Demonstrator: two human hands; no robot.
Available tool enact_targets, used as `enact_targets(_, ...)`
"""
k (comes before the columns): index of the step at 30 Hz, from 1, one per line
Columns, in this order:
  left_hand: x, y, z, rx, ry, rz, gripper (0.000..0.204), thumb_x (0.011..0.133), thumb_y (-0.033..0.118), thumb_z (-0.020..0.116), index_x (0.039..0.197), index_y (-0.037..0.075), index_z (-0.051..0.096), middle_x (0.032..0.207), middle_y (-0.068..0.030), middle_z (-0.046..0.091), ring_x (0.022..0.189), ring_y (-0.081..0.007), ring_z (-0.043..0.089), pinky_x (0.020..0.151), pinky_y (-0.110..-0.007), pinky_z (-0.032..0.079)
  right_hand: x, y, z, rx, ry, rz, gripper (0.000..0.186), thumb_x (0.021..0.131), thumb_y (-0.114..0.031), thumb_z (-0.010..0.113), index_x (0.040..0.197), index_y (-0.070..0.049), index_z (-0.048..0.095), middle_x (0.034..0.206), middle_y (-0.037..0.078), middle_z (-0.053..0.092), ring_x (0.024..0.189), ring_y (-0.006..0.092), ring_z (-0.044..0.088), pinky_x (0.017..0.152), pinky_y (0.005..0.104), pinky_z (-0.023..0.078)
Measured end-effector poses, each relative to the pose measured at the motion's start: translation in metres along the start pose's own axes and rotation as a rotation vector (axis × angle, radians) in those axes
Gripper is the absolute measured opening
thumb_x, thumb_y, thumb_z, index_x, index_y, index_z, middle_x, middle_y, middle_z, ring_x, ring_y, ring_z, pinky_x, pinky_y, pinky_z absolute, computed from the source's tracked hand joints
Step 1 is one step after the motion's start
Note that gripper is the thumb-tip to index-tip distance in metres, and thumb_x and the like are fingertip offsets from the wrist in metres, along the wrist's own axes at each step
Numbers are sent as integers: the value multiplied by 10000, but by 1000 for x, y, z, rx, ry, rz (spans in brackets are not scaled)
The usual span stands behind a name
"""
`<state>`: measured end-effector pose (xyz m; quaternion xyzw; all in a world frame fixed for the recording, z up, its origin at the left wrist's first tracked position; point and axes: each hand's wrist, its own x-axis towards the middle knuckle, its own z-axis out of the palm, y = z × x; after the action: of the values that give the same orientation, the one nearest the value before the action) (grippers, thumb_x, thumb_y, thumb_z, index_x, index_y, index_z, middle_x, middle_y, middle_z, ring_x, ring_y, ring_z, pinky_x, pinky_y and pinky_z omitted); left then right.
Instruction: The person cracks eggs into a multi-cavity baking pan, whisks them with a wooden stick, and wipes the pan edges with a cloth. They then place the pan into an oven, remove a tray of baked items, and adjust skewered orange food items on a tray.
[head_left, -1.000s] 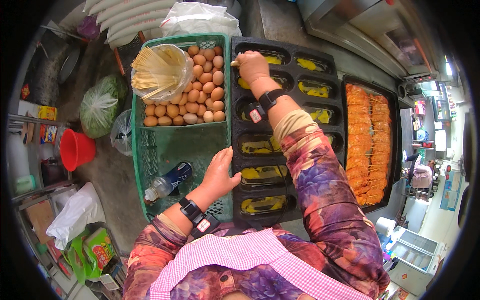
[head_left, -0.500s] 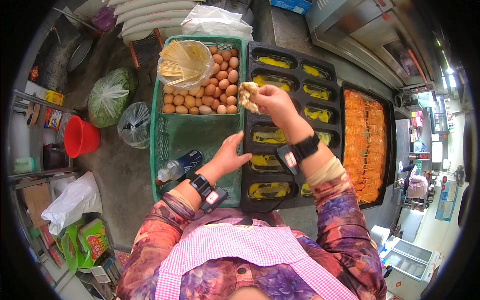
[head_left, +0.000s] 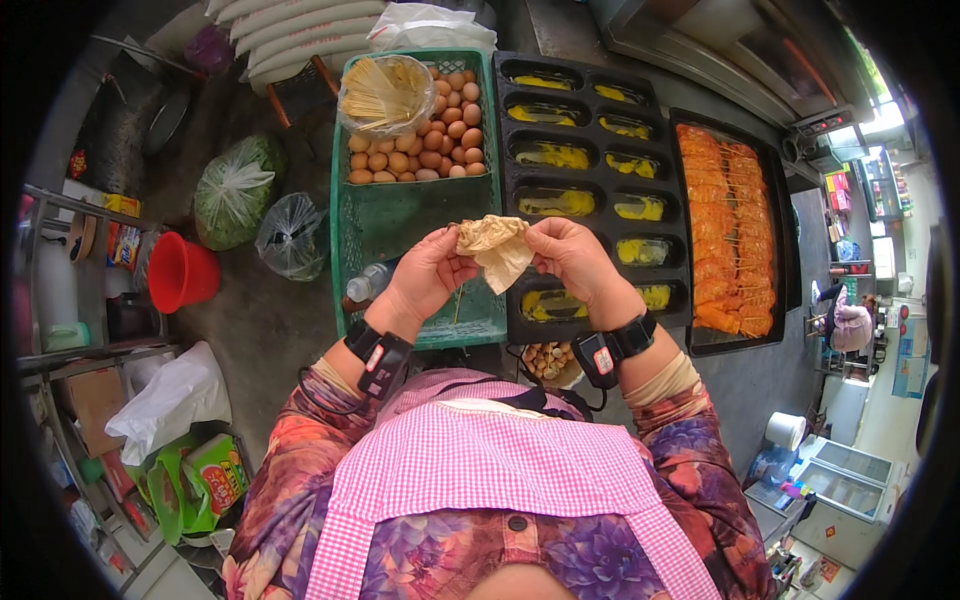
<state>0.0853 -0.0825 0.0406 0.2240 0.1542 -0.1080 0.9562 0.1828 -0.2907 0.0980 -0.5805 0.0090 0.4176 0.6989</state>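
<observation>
My left hand (head_left: 425, 275) and my right hand (head_left: 585, 270) both pinch a crumpled, tan piece of paper or cloth (head_left: 495, 250) between them, partly spread out over the junction of a green plastic crate (head_left: 410, 215) and a black mould tray (head_left: 592, 150). A thin stick-like line hangs below it. The tray's oval hollows hold yellow, shiny patches. The crate holds brown eggs (head_left: 450, 150) and a bag of bamboo skewers (head_left: 385, 90) at the back, and a bottle (head_left: 368, 283) lies in its front part, partly hidden by my left hand.
An oven tray of orange skewered food (head_left: 715, 230) lies right of the moulds. A red bucket (head_left: 183, 275), bagged greens (head_left: 235, 195) and white sacks (head_left: 290, 35) stand left and behind. A bowl of eggshells (head_left: 550, 362) sits below the tray. Steel appliances (head_left: 700, 45) border the back right.
My right hand has left the tray's top hollow with the crumpled piece and moved toward me. My left hand, formerly empty and open, has risen and grips it too; the piece is more spread out.
</observation>
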Motion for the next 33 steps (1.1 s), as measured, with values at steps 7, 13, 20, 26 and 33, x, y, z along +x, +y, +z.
enact_targets(7, -48, -16, 9, 19, 125, -72, 275, 970, 295, 482, 1077, 63, 584, 1008, -56, 649, 889, -167, 630, 770, -314, 538, -64, 26, 27, 25, -1, -138, 165, 922, -209, 600, 938, -52, 552, 887, 24, 602, 796, 120, 614, 737, 276, 531)
enact_targets(13, -98, -55, 23, 39, 72, -41, 316, 977, 323, 465, 1091, 50, 577, 1053, -69, 642, 965, -196, 623, 859, -330, 519, -133, 61, 30, 69, 107, -132, 173, 935, -221, 575, 988, -59, 544, 907, 29, 604, 790, 114, 609, 689, 281, 535)
enact_targets(20, -137, -73, 32, -5, 78, -90, 306, 972, 300, 485, 1090, 29, 567, 1094, -105, 629, 1027, -212, 608, 921, -346, 500, -185, 91, 37, -132, 229, -252, 247, 885, -208, 636, 1059, -50, 559, 893, 29, 628, 751, 127, 620, 672, 258, 517)
enact_targets(26, -144, -72, 43, 226, -115, -168, 260, 964, 274, 499, 1039, 38, 580, 1040, -100, 641, 968, -209, 628, 884, -338, 516, -212, 94, 50, -934, 335, -752, 319, 813, -122, 682, 1089, 14, 599, 992, 104, 611, 827, 117, 602, 734, 250, 486)
enact_targets(33, -132, -36, 42, 229, -375, -244, 235, 927, 182, 537, 1063, -3, 587, 1045, -99, 646, 946, -195, 633, 877, -335, 504, -198, 88, 59, -70, 339, -359, 136, 929, -168, 564, 931, -33, 575, 816, -7, 597, 721, 67, 549, 656, 228, 459)
